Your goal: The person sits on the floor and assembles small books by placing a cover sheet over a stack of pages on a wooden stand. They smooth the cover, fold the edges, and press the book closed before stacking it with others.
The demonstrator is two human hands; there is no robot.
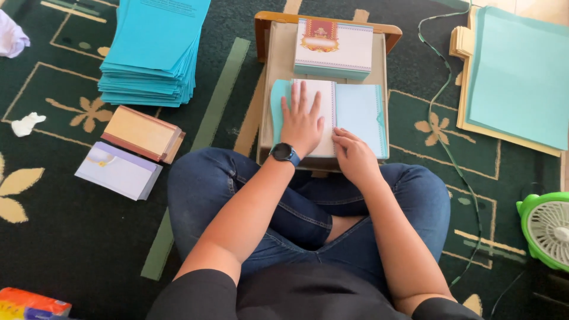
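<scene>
1. A pale blue and white folded card [341, 115] lay on a small wooden tabletop [278, 65] over the person's lap.
2. The left hand [302, 121] pressed flat on its white half, fingers [299, 98] spread and grasping nothing; the right hand [354, 155] touched its lower edge at 5 o'clock, fingers bent and loose.
3. The card's near edge was hidden by both hands.
4. At 12 o'clock sat a stack of ornamented cards [333, 47]; at 10 o'clock, a pile of blue sheets [153, 53].

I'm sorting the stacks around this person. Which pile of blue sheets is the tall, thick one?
The stack of blue sheets on the carpet at upper left, many layers deep. The light blue sheets at upper right lie nearly flat on tan paper.
</scene>
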